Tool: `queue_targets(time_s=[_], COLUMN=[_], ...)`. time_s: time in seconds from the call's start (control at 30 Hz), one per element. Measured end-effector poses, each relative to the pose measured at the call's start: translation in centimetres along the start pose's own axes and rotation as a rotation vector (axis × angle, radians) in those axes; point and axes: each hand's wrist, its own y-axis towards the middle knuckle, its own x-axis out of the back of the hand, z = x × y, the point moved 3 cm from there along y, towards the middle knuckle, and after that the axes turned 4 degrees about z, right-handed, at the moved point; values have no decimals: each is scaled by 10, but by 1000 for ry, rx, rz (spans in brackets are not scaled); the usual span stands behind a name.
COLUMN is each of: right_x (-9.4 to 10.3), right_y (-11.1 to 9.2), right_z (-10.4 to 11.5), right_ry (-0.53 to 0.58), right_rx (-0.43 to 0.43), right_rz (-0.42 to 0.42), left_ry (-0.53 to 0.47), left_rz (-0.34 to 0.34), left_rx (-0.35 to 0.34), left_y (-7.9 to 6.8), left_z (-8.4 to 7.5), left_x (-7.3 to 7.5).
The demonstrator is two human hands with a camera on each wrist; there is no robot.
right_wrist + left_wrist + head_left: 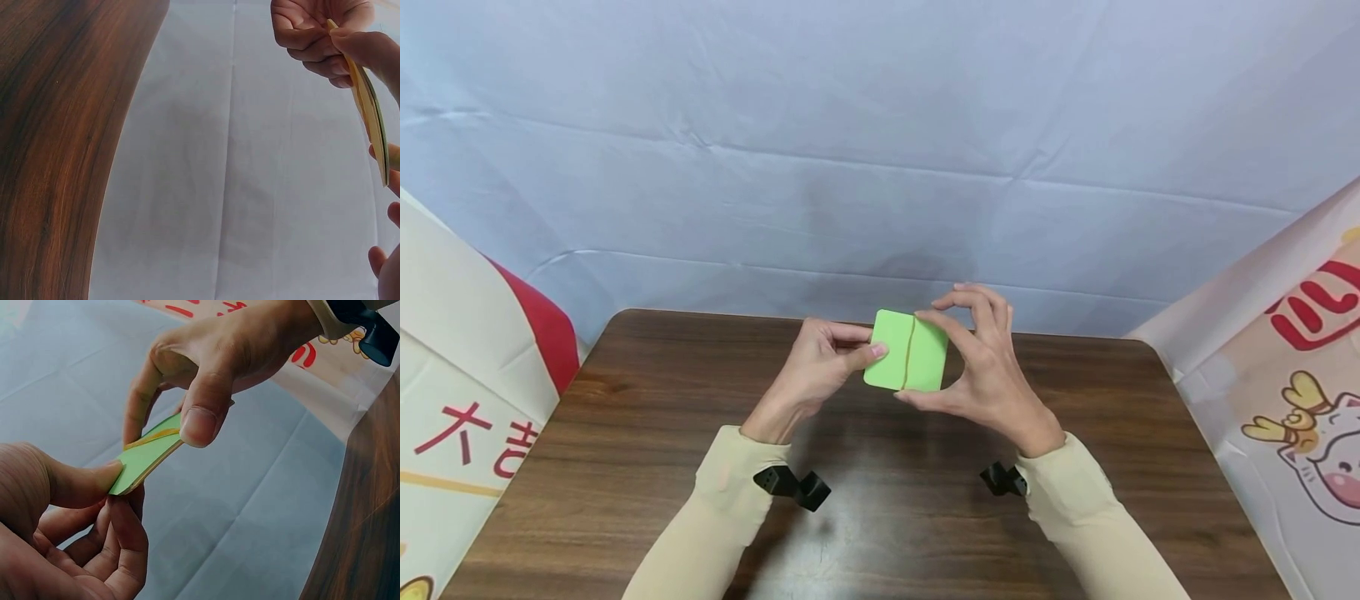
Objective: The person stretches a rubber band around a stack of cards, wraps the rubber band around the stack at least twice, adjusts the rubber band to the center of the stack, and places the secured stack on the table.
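Observation:
A thin stack of light green square cards (886, 373) with rounded corners is held above the back part of the table. A yellow-brown rubber band (909, 354) runs around it, crossing the green face near its middle. My left hand (820, 365) pinches the stack's left side, thumb on the green face and fingers behind. With thumb and index finger, my right hand (988, 367) spans the stack, touching its edges at the two ends of the band. Seen nearly edge-on in the right wrist view, the cards (376, 128) show a pale yellowish back and are slightly bowed.
A dark wood-grain table (895, 517) lies beneath both hands. Behind it hangs a pale blue-grey cloth (850, 167). Printed cloths with red characters and cartoon figures hang at the left (467, 367) and right (1285, 400).

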Motion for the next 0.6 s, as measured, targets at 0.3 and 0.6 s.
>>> queue_targets(time_s=[0.3,0.6], right_x=[-2,-2], right_y=[-1,-1], right_z=[0,1], right_ry=[8,-2], right_rx=[-1,4], right_rz=[-22,-38], left_ry=[-15,-22], left_rz=[-9,-24], left_rx=[9,19], left_y=[-1,-1], left_z=[-1,-1], left_x=[-2,-3])
